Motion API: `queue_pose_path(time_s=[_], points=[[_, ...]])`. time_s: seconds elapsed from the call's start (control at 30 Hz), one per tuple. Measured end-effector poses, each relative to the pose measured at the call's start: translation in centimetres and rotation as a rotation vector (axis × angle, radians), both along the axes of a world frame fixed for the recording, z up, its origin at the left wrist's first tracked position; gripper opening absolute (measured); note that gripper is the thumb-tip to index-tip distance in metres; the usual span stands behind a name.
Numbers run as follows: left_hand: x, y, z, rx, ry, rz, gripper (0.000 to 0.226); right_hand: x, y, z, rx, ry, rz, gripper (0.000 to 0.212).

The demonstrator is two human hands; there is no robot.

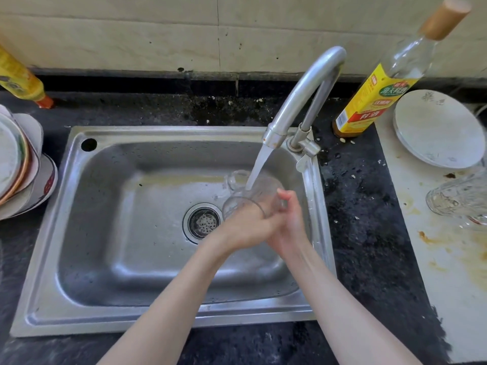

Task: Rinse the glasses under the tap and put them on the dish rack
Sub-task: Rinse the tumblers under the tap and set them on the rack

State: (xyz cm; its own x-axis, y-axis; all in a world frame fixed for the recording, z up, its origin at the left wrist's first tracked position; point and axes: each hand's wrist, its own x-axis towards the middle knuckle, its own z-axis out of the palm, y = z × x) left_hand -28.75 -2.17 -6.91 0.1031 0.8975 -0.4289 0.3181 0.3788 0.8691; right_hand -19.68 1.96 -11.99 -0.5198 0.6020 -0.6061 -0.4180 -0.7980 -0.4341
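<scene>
A clear glass mug point(259, 192) with a handle lies tilted under the tap point(303, 101), and the running water falls onto it over the steel sink point(105, 233). My left hand point(246, 225) reaches into its open mouth. My right hand point(288, 222) grips the glass from the right side, fingers curled over its wall. Other clear glasses point(458, 198) lie on the white board at the right edge.
A white plate point(437, 127) rests on the stained white board point(448, 272) at the right. A yellow-labelled bottle point(374, 98) stands behind the tap. Stacked dishes point(21, 164) sit left of the sink, with a yellow bottle point(21, 77) behind them. The drain strainer point(203, 222) is mid-basin.
</scene>
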Motion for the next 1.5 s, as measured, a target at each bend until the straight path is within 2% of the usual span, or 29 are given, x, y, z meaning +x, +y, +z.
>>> queue_pose_path(time_s=[0.03, 0.07, 0.1, 0.13, 0.23, 0.3, 0.37, 0.4, 0.47, 0.53, 0.6, 0.7, 0.8, 0.87, 0.93, 1.0, 1.07, 1.13, 1.2, 1.23, 1.3, 1.33, 1.43, 1.5], points=[[0.3, -0.1, 0.6, -0.015, -0.209, 0.166, 0.021, 0.0, -0.2, -0.1, 0.006, 0.049, -0.033, 0.02], [0.4, -0.2, 1.0, -0.007, -0.317, 0.271, 0.027, 0.0, -0.3, -0.1, 0.011, 0.098, -0.053, 0.017], [0.2, -0.5, 1.2, 0.026, -0.34, 0.286, 0.032, 0.0, -0.3, -0.1, 0.019, 0.11, -0.047, 0.021], [-0.2, -0.8, 1.0, 0.056, -0.299, 0.258, 0.036, 0.0, -0.2, 0.2, 0.024, 0.108, -0.019, 0.03], [-1.8, -1.0, 0.4, 0.102, -0.081, 0.214, 0.032, -0.1, 0.3, 0.6, -0.055, 0.064, 0.094, 0.078], [-2.8, -0.9, -0.1, 0.079, -0.001, 0.291, 0.031, -0.4, 0.5, 0.3, -0.109, 0.014, 0.06, 0.077], [-3.0, -0.8, 0.2, 0.043, -0.058, 0.315, 0.031, -0.7, 0.3, 0.2, -0.1, -0.007, 0.003, 0.064], [-3.1, -0.7, 0.5, 0.005, -0.186, 0.341, 0.028, -0.8, 0.1, 0.2, -0.079, -0.016, -0.006, 0.06], [-3.5, -0.2, 1.2, -0.171, -0.62, 0.442, 0.021, -1.1, -0.5, 0.0, -0.021, 0.004, -0.014, 0.052], [-4.0, 0.1, 1.4, -0.337, -1.015, 0.494, 0.032, -1.1, -0.9, 0.0, 0.017, 0.059, -0.018, 0.047], [-4.4, 0.1, 1.1, -0.366, -1.205, 0.524, 0.047, -0.9, -0.9, 0.0, 0.063, 0.118, 0.015, 0.048], [-4.3, -0.2, 0.5, -0.403, -1.338, 0.632, 0.058, -0.6, -0.4, 0.8, 0.124, 0.173, 0.093, 0.056], [-4.2, -0.2, 0.0, -0.388, -1.219, 0.73, 0.046, -0.6, 0.1, 0.7, 0.199, 0.122, 0.163, 0.088], [-4.5, 0.0, -0.5, -0.344, -1.086, 0.76, 0.039, -0.7, 0.4, 0.8, 0.196, -0.015, 0.204, 0.101], [-4.8, 0.1, -0.7, -0.31, -0.88, 0.767, 0.034, -0.7, 1.1, 0.8, 0.116, -0.133, 0.21, 0.096], [-5.0, 0.4, -1.1, -0.293, -0.681, 0.791, 0.027, -0.5, 1.7, 0.9, 0.078, -0.164, 0.203, 0.077], [-5.2, 0.5, -1.4, -0.291, -0.589, 0.801, 0.017, -0.7, 1.8, 0.8, 0.107, -0.215, 0.185, 0.06], [-5.6, 0.6, -0.8, -0.35, -0.664, 0.709, 0.014, -0.7, 1.5, 0.6, 0.166, -0.212, 0.178, 0.062], [-6.1, 0.5, 0.0, -0.479, -0.868, 0.628, 0.029, -0.3, 1.3, 0.5, 0.21, -0.089, 0.178, 0.06], [-6.3, 0.5, 0.3, -0.518, -0.972, 0.62, 0.036, -0.1, 1.3, 0.7, 0.221, -0.025, 0.185, 0.052], [-6.1, 0.4, 0.3, -0.472, -1.098, 0.58, 0.037, 0.5, 1.6, 1.1, 0.234, 0.059, 0.209, 0.038], [-5.9, 0.5, 0.1, -0.415, -1.068, 0.557, 0.034, 0.5, 1.8, 1.3, 0.237, 0.04, 0.215, 0.045], [-5.4, 0.4, -0.4, -0.265, -0.789, 0.439, 0.027, 0.6, 2.1, 0.8, 0.168, -0.214, 0.256, 0.087], [-5.2, 0.3, -0.9, -0.221, -0.512, 0.381, 0.015, 0.4, 1.8, 0.5, 0.104, -0.318, 0.265, 0.09]])
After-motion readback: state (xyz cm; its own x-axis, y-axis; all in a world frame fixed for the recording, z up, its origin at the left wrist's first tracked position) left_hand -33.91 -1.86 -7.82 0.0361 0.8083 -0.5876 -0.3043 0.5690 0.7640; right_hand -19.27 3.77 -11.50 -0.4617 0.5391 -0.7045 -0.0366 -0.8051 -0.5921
